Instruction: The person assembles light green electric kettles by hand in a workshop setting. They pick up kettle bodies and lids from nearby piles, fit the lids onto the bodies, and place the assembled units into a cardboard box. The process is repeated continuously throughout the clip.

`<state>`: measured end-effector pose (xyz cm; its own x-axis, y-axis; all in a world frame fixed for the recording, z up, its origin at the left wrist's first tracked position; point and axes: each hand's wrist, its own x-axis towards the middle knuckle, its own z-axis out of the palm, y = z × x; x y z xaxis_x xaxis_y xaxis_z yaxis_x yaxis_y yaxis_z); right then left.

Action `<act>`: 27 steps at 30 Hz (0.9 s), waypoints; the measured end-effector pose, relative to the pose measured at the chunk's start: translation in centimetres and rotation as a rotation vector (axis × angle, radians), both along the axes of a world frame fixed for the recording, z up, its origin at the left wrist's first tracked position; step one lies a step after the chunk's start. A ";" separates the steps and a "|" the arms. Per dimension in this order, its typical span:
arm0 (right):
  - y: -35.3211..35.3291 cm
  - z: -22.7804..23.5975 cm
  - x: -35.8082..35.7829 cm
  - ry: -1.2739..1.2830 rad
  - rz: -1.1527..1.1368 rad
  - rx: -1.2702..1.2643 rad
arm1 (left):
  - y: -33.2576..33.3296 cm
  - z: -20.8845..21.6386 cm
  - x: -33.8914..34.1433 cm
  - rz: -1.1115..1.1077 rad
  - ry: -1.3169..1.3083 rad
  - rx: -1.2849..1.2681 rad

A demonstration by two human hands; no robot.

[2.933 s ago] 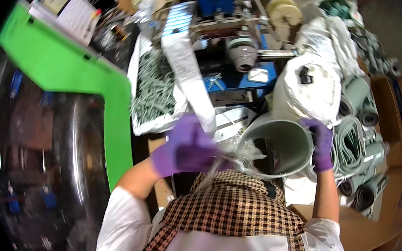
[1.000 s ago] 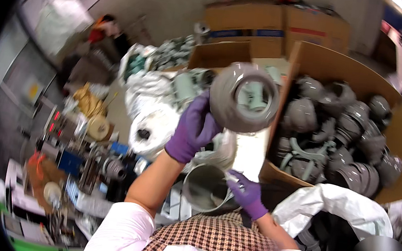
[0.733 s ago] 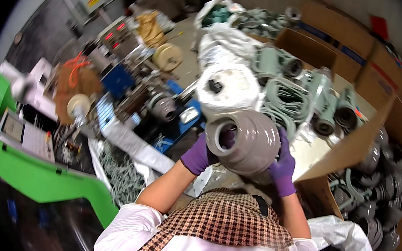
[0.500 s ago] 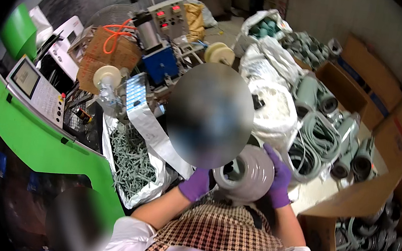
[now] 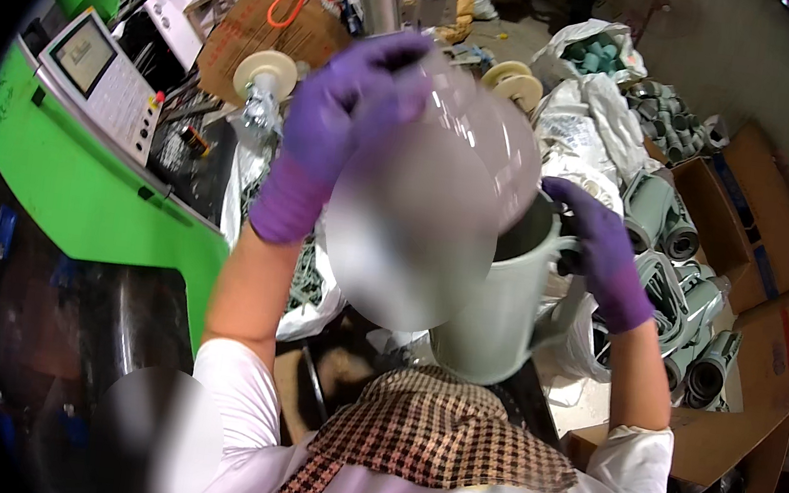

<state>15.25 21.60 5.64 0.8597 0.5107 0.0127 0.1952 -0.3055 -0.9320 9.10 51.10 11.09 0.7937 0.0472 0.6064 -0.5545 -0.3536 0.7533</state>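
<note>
My left hand [image 5: 347,108], in a purple glove, is raised at the upper middle with its fingers bent. It grips a shiny, pale grey ribbed round piece [image 5: 501,141], which is smeared by motion and partly covered by a blurred disc. Below and right of it, a grey-green jug-like plastic vessel [image 5: 493,323] stands slightly tilted before my apron, its dark mouth facing up. My right hand [image 5: 596,247], also gloved in purple, closes on its right side at the rim and handle. The ribbed piece overlaps the vessel's mouth; whether they touch is hidden.
A green machine [image 5: 114,202] with a control panel [image 5: 104,83] is at left. A white sack [image 5: 313,310] of grey-green plastic scraps lies beside it. At right are white bags [image 5: 587,122], grey-green cylinders [image 5: 651,204], and open cardboard boxes [image 5: 725,440] holding plastic parts.
My left hand has risen with the ribbed piece, up and left. My right hand has moved up and right. The grey-green vessel now shows beneath. The view has shifted.
</note>
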 end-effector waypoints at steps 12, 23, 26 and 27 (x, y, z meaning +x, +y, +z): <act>-6.9 -5.0 0.9 0.409 -0.059 0.111 | -11.0 -2.7 4.0 0.043 0.288 0.070; -10.9 -6.8 1.5 0.418 0.082 0.157 | -16.2 -3.3 3.9 0.029 0.537 0.233; -11.5 -7.2 1.7 0.428 0.119 0.112 | -16.5 -4.4 3.5 0.044 0.402 0.412; -11.9 -7.5 1.9 0.449 0.123 0.091 | -16.8 -4.9 3.6 0.037 0.364 0.525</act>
<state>17.12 9.68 -1.88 0.7237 0.6229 -0.2970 -0.2034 -0.2188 -0.9543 12.74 34.31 6.17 0.9569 -0.1515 0.2477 -0.2758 -0.7410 0.6123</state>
